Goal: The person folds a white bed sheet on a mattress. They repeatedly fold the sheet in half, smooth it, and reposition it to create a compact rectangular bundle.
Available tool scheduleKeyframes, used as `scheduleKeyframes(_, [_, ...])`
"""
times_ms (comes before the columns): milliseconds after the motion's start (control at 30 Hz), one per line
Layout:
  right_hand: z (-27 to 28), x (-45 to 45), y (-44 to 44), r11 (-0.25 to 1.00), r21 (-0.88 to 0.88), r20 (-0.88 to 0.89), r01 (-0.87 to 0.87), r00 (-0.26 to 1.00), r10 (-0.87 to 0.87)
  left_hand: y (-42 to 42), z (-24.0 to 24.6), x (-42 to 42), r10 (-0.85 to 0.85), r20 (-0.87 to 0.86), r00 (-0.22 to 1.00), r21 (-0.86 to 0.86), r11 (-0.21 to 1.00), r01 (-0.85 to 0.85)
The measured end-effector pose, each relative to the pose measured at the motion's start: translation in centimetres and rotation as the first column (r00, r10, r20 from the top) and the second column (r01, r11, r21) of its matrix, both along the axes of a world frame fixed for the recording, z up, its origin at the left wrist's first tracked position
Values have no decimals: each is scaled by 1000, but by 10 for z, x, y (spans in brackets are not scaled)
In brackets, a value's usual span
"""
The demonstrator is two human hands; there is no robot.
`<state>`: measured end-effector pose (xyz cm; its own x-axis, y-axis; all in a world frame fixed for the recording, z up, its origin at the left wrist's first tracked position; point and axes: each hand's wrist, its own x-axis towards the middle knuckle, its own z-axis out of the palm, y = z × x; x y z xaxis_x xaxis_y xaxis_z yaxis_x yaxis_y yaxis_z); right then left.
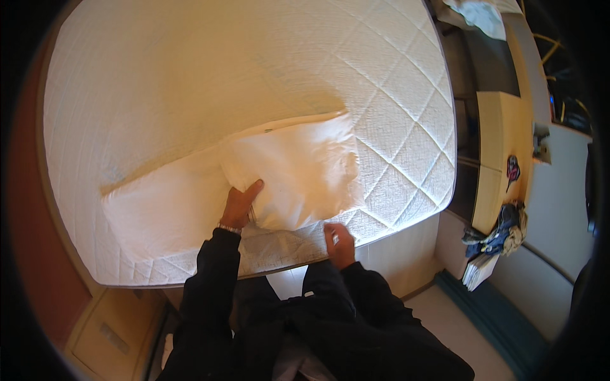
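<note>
A white pillow (167, 205) lies along the near edge of a quilted mattress (405, 114), its right part covered by a smooth white fabric layer (290, 166) that looks like a pillowcase. My left hand (240, 205) is at the near side of this layer, thumb on top and the other fingers hidden under or behind the cloth. To the right, my right hand (339, 243) is by the near mattress edge, just below the pillow's lower right edge, fingers curled. Whether its fingertips pinch any cloth is not clear.
Beyond the mattress's right side stands a wooden desk (491, 119) with bundled clothes (507, 231) and a stack of white papers or folded cloth (479, 271) at its near end. A wooden cabinet (114, 328) is at lower left; a teal curtain (495, 324) hangs at lower right.
</note>
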<state>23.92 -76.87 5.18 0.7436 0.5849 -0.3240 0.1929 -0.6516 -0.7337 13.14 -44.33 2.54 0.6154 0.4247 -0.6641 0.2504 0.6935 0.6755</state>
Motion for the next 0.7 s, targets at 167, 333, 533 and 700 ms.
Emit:
scheduleKeyframes(167, [-7,-59,8,911,19,-33,-413,910,413,-25,83,44,96,-17,995,-98,990,-97])
scheduleKeyframes(333, [-53,-43,87,836,-12,117,-548,830,546,-45,148,75,80,6,997,-85,993,-79])
scheduleKeyframes(533, [-106,53,118,897,-46,311,-440,847,431,-54,152,78,84,-34,996,17,996,-84])
scheduleKeyframes(700, [-124,130,109,939,-55,382,-339,862,333,-46,62,66,-186,-109,977,54,980,192])
